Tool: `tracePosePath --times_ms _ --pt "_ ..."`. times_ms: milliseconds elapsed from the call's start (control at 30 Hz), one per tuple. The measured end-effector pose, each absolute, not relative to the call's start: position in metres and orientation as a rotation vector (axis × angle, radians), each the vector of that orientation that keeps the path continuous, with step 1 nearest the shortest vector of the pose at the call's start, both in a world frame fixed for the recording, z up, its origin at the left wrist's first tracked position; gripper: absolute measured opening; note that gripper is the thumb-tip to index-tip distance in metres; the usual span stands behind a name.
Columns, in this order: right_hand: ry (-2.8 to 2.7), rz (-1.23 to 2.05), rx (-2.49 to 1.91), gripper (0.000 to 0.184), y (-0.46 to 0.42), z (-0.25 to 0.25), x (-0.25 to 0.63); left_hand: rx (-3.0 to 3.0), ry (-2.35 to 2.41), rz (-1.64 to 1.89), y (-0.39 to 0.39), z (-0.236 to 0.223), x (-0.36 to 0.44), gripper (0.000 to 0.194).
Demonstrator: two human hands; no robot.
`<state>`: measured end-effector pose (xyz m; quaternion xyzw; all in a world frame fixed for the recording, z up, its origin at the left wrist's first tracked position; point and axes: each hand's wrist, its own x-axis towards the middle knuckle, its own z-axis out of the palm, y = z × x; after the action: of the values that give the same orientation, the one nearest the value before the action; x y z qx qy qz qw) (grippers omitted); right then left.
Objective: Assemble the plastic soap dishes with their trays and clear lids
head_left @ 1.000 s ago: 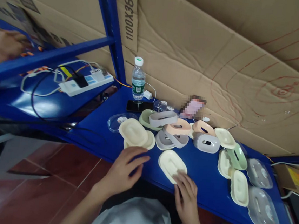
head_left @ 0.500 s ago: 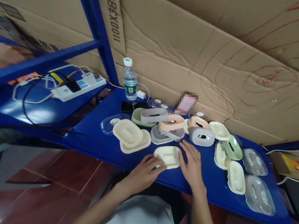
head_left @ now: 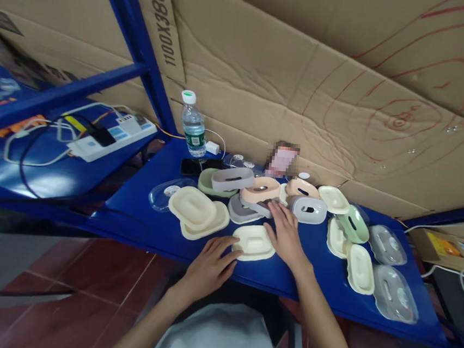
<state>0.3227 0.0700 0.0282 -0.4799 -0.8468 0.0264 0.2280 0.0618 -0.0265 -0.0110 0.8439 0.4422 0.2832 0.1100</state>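
Note:
A cream oval plastic tray (head_left: 255, 242) with a raised middle lies flat near the table's front edge. My left hand (head_left: 213, 262) is at its left end, fingers loosely bent and apart, the tips at or just over the rim. Past the tray's right end reaches my right hand (head_left: 286, 231), fingers stretched out, with its fingertips over a grey slotted cover (head_left: 262, 207); whether they touch it I cannot tell. Above that grey cover sits a peach slotted cover (head_left: 260, 190). Two more cream trays (head_left: 192, 208) overlap to the left.
Green, grey and peach slotted covers crowd the back, beside a water bottle (head_left: 194, 129) and a black phone (head_left: 200, 166). To the right lie cream trays (head_left: 360, 269), a green cover (head_left: 355, 224) and clear lids (head_left: 395, 293). Cardboard (head_left: 244, 87) walls the back.
My right hand has moved from the cream tray's right side up toward the grey cover. My left hand has drawn back slightly to the tray's left end. The view has shifted a little.

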Motion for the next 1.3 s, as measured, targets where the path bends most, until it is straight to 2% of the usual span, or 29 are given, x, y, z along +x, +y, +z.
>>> tracePosePath --times_ms 200,367,467,633,933,1133,1300 --pt "-2.249 0.122 -1.234 0.037 0.079 0.034 0.326 2.486 1.278 0.832 -0.026 -0.009 0.061 0.035" --pt "-2.080 0.330 -1.223 0.025 0.073 0.057 0.340 2.441 1.283 0.853 -0.027 -0.010 0.060 0.047" --pt "-1.990 0.409 -1.250 0.024 0.070 0.065 0.350 2.421 1.299 0.859 -0.027 -0.009 0.062 0.048" --pt "-1.923 0.469 -1.257 0.023 0.068 0.066 0.359 2.448 1.272 0.844 -0.025 -0.006 0.068 0.027" --pt "-1.986 0.782 -1.122 0.016 0.005 0.060 0.372 2.359 1.342 0.796 -0.022 -0.011 0.062 0.043" --pt "-2.059 0.602 -1.238 0.019 -0.039 0.033 0.376 2.221 1.373 0.823 -0.019 -0.012 0.057 0.065" --pt "-2.178 0.438 -1.218 0.025 -0.044 0.013 0.362 2.269 1.369 0.765 -0.018 -0.010 0.057 0.074"
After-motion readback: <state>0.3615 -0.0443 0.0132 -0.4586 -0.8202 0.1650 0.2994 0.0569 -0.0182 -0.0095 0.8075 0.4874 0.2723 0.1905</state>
